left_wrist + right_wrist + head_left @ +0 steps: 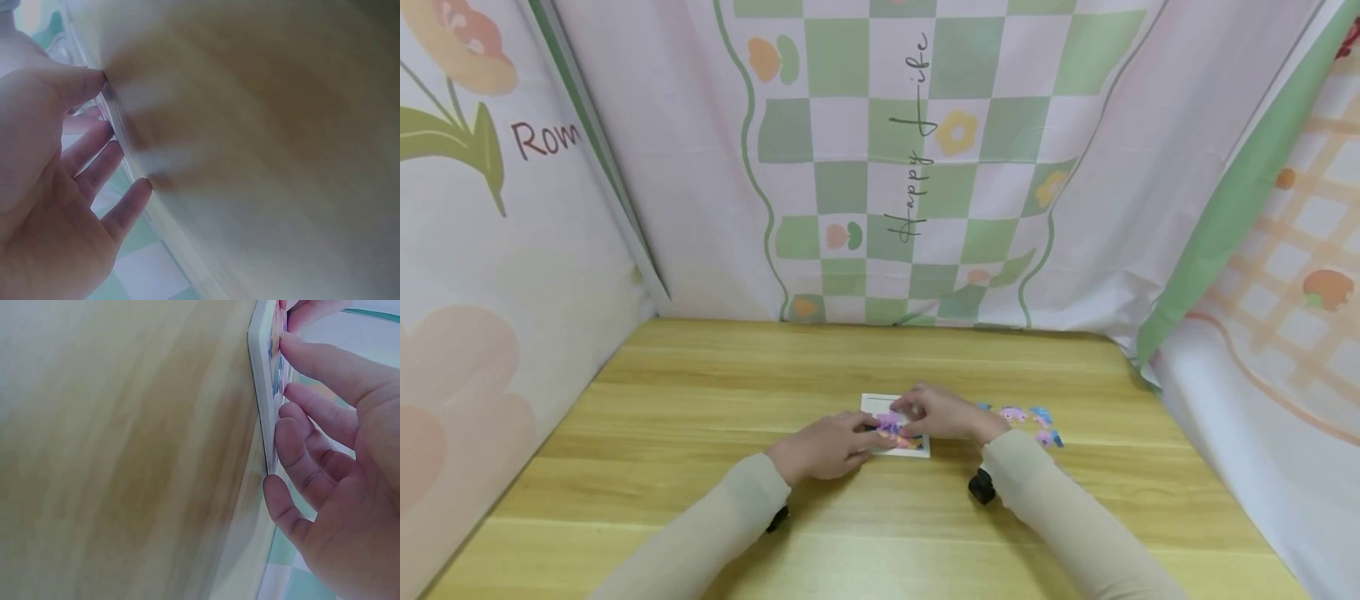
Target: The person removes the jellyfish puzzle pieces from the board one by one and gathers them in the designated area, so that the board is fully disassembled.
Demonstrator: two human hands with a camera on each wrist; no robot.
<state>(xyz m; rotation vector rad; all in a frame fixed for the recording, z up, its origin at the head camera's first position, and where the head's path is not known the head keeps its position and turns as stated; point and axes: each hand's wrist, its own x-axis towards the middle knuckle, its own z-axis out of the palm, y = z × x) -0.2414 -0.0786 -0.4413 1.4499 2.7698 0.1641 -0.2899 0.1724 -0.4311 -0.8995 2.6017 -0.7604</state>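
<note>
A small white-framed jigsaw board (872,403) lies on the table, with purple, pink and orange picture pieces (889,422) inside its frame. My left hand (827,446) rests at the board's left and front side, its fingers stretched over the picture. From the right, my right hand (947,414) bends over the board, thumb and index finger at the two sides of a purplish puzzle piece (285,370). In the right wrist view its other fingers sit along the white board edge (265,394). The fingers partly hide the picture.
Several loose puzzle pieces (1014,413), pink and blue, lie right of the board, partly behind my right wrist. The wooden table (715,367) meets printed curtains (842,183) at the back and both sides. Dark wrist devices (982,487) sit under the sleeves.
</note>
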